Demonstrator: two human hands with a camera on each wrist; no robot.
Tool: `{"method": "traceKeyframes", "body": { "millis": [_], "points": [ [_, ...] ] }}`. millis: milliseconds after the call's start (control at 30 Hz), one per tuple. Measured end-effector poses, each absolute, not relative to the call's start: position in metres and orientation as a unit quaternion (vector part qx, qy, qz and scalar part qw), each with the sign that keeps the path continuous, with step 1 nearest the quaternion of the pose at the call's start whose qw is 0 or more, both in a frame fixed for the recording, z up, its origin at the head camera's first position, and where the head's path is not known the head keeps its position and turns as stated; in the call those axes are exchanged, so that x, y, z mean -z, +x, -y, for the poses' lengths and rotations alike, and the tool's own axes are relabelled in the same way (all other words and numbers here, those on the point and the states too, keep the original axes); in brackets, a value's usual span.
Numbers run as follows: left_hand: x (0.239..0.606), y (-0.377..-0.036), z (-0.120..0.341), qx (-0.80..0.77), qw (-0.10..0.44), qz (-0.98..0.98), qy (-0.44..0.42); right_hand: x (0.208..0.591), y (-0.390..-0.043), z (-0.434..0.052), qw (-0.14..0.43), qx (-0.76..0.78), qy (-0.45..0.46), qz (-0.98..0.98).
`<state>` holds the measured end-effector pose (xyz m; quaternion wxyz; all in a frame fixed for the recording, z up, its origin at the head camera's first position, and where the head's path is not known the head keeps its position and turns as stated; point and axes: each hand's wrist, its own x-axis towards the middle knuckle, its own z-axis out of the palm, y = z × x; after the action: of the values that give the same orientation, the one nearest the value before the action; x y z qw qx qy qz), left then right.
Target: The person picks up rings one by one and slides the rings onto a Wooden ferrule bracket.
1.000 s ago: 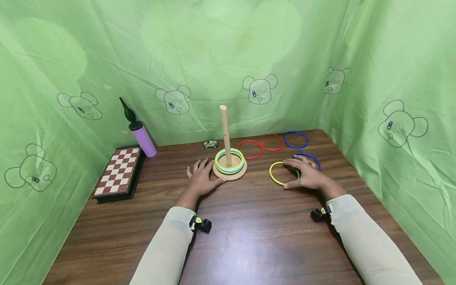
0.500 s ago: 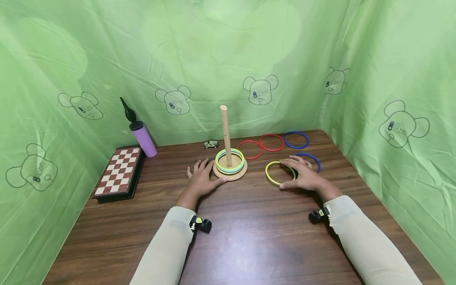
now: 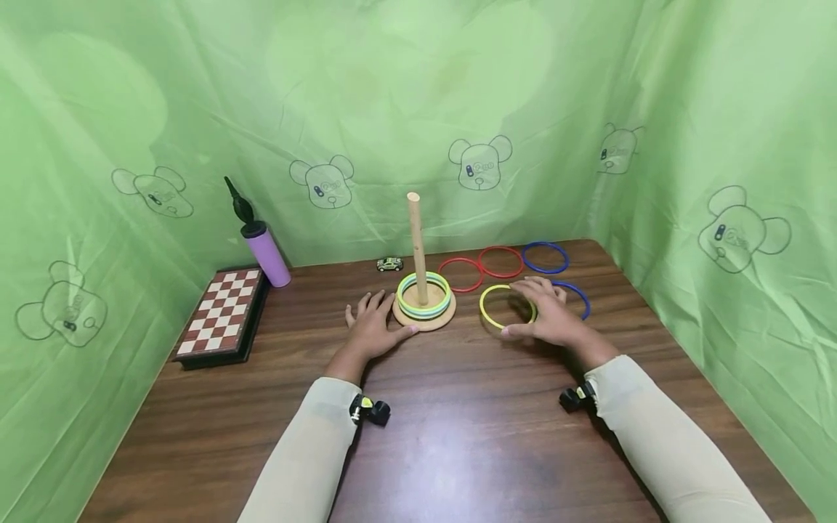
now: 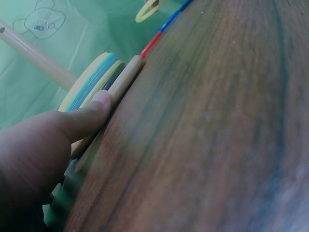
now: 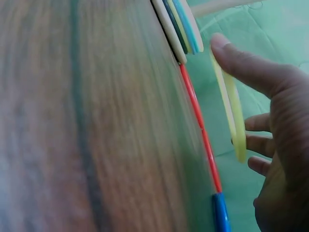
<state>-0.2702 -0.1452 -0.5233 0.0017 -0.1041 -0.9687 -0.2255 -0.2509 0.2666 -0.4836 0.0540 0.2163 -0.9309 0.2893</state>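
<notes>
Yellow ring (image 5: pixel 236 113) is clamped in fingers of right hand (image 3: pixel 548 312), right of peg stand (image 3: pixel 429 326); gap above tabletop (image 3: pixel 484 392) is shown best by 2 wrist views. Stacked rings (image 4: pixel 90 82) are held around peg (image 3: pixel 418 240); stand is touched by left hand (image 3: pixel 373 330), fingers apart.

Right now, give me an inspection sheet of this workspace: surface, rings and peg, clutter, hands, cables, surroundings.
Surface: brown wood-grain table, glare at the near side.
Rings and peg: stacked rings encircle the upright wooden peg above its round base; two red rings and two blue rings lie on the table.
Clutter: checkered board, purple pump, toy car.
Hands: left hand touches the round base; right hand holds a yellow ring off the table.
Cables: nothing seen.
Surroundings: green curtain with animal faces.
</notes>
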Motion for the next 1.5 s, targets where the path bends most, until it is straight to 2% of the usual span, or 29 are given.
{"method": "traceKeyframes", "body": {
  "millis": [200, 533, 1000, 1500],
  "points": [
    [0.521, -0.273, 0.144, 0.233, 0.007, 0.967, -0.106, 0.468, -0.254, -0.259, 0.083, -0.269, 0.202, 0.938],
    [0.522, -0.270, 0.145, 0.229, -0.002, 0.968, -0.102, 0.438, -0.260, -0.239, 0.097, -0.268, 0.194, 0.939],
    [0.521, -0.270, 0.144, 0.218, 0.003, 0.971, -0.103, 0.386, -0.268, -0.195, 0.194, -0.333, 0.162, 0.909],
    [0.518, -0.268, 0.144, 0.223, -0.001, 0.969, -0.104, 0.335, -0.270, -0.148, 0.257, -0.403, 0.172, 0.861]
  ]
}}
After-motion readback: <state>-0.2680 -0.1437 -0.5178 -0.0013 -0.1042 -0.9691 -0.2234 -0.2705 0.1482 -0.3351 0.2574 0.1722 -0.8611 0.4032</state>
